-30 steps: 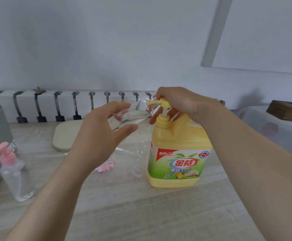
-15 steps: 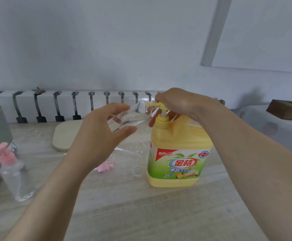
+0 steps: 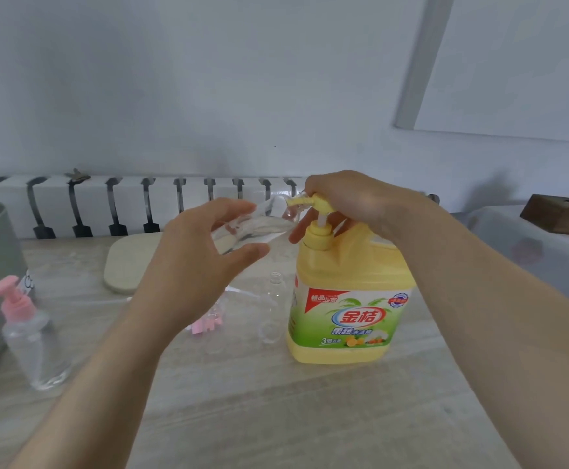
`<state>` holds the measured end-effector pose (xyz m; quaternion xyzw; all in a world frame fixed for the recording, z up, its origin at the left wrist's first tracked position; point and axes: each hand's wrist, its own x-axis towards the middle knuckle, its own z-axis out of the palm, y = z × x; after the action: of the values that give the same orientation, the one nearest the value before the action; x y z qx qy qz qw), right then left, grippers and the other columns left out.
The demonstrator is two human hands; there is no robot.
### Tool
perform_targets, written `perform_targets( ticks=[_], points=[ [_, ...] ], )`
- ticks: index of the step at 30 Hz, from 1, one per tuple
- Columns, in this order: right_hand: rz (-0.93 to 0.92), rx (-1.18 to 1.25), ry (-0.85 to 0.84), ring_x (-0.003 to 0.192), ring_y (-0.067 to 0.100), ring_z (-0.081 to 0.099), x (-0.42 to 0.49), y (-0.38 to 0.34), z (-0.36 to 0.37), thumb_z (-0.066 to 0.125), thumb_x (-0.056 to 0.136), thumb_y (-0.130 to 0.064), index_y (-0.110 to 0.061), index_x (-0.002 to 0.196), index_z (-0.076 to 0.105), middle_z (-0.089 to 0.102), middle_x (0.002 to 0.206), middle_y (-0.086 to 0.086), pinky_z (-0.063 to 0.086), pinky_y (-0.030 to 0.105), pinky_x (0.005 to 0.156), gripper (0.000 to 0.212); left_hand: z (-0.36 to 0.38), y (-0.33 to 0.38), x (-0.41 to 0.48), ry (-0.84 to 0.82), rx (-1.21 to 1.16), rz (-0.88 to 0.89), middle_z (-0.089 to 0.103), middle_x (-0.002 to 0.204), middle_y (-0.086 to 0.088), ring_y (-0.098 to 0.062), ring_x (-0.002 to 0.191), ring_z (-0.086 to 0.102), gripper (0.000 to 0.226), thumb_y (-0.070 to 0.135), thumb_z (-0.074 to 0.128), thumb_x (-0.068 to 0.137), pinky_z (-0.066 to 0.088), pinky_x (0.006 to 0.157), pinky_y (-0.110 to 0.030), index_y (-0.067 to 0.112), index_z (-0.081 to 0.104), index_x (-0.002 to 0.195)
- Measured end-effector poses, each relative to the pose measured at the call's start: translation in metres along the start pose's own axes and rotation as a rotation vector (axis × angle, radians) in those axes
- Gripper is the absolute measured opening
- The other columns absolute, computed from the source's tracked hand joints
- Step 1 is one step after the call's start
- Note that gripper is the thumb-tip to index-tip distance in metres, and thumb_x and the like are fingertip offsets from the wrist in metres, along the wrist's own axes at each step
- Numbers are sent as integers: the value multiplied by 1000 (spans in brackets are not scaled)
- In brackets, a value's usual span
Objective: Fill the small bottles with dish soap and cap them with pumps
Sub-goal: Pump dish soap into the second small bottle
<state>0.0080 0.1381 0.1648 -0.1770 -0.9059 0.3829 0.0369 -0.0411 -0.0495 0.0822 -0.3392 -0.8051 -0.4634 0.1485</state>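
Filling under way: the left hand closes its grip round a clear small bottle, its mouth tilted to the dish soap jug spout.
The right hand curls its grip over the jug's yellow pump. Best to keep the mouth snug under the spout and press slowly. Just left of the jug, empty bottles are on the surface; farther left, a pink-pumped bottle.

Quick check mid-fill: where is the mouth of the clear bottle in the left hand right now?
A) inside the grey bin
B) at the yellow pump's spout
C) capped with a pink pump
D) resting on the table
B: the left hand holds the clear bottle tilted, its neck up at the spout of the yellow pump, which the right hand grips atop the dish soap jug.
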Motion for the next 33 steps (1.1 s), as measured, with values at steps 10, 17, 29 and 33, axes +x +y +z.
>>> perform_targets(
  ticks=[10, 17, 29, 33],
  points=[
    [-27, 178, -94, 81, 26, 63, 2, 3, -8, 41, 89, -46, -11, 116, 62, 75, 90, 12, 52, 43, 90, 49, 1, 1, 1, 19, -3, 0, 52, 95, 36, 34, 89, 42, 45, 43, 75, 77, 30, 71, 0, 50, 54, 116],
    [-24, 7, 10, 109, 36, 62, 0, 0, -2, 39, 98, -32, -4, 117, 63, 68, 112, 18, 47, 43, 97, 42, 1, 1, 1, 20, 3, 0, 52, 97, 36, 27, 92, 43, 48, 44, 75, 77, 29, 75, -3, 43, 58, 121],
    [40, -160, 30, 58, 14, 36, 0, -7, 2, 35, 98, -12, -12, 65, 39, 46, 71, 5, 28, 25, 49, 33, 1, 0, 1, -13, 31, -11, 52, 101, 34, 20, 95, 46, 51, 43, 76, 75, 31, 77, -6, 42, 58, 123],
    [48, -177, 32, 54, 14, 34, -1, -8, 3, 37, 98, -10, -13, 63, 38, 41, 66, 3, 32, 22, 42, 35, 0, 0, -1, -20, 28, -14, 51, 100, 38, 23, 96, 46, 49, 43, 76, 75, 31, 76, -5, 43, 58, 121]
  ],
)
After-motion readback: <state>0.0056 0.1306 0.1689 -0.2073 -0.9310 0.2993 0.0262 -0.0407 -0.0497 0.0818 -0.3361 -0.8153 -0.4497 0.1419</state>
